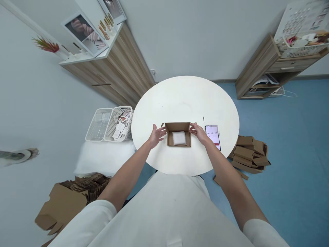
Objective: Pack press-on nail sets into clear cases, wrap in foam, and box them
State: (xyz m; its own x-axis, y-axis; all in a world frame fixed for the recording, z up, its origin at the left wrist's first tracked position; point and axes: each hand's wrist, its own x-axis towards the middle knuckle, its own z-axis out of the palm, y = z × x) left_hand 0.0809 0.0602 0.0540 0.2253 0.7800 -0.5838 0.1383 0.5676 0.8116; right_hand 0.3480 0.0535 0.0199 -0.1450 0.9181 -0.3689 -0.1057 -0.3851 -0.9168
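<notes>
A small open cardboard box (pixel 169 135) sits on the round white table (pixel 185 99), with a white packet (pixel 179 138) lying inside it. My left hand (pixel 157 134) is beside the box's left wall, fingers spread and open, just touching or nearly touching it. My right hand (pixel 198 132) is at the box's upper right corner, its fingertips pinching the side flap there.
A phone (pixel 213 137) showing a timer lies right of the box. Two white baskets (pixel 110 124) stand left of the table, one holding small packets. Flat cardboard boxes are piled on the floor at the right (pixel 249 154) and lower left (pixel 77 195). Wooden cabinets line the wall.
</notes>
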